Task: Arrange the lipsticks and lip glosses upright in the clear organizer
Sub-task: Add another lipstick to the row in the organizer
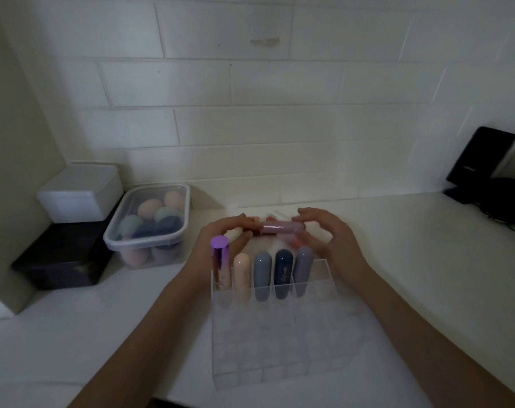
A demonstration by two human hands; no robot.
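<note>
A clear organizer point(282, 337) with many cells stands on the white counter in front of me. Its far row holds a lip gloss with a shiny purple cap point(220, 262), then peach point(242, 275), grey-blue point(262, 275), navy point(283, 273) and lilac point(304, 270) capsule-shaped lipsticks, all upright. Behind that row, my left hand point(220, 240) and my right hand point(324, 234) together hold a pink metallic tube point(282, 228) lying level, one hand at each end. More reddish tubes lie on the counter behind the hands, mostly hidden.
A clear tub of makeup sponges point(148, 225) sits at the left, beside a white box point(79, 195) stacked on a black box point(61, 257). A dark phone on a stand point(480, 160) and cables lie at the far right. A tiled wall closes the back.
</note>
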